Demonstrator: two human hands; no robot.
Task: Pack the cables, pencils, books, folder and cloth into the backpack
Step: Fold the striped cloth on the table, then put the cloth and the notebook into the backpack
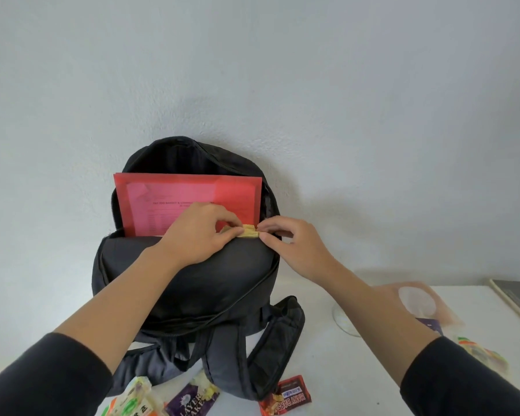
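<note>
Showing the cloth-packing step, read left to right. The black backpack [186,283] stands upright on the white surface [357,370] against the wall, main compartment unzipped. The red folder [189,199] stands inside it, upper part sticking out. The left hand [198,232] lies over the front panel, its fingers [227,234] curled and pinching the left end of the yellow cloth [250,231]. The cloth sits bunched at the opening's front rim, just in front of the folder, long axis running left-right btwn the two hands; how much is already inside cannot be told. The right hand [294,250] pinches the right end w/ thumb and fingertips. Both hands are about equally near. Judged next move: push the cloth straight down, i.e. into the gap behind the front panel. Snack packets [285,399] lie by the straps.
</note>
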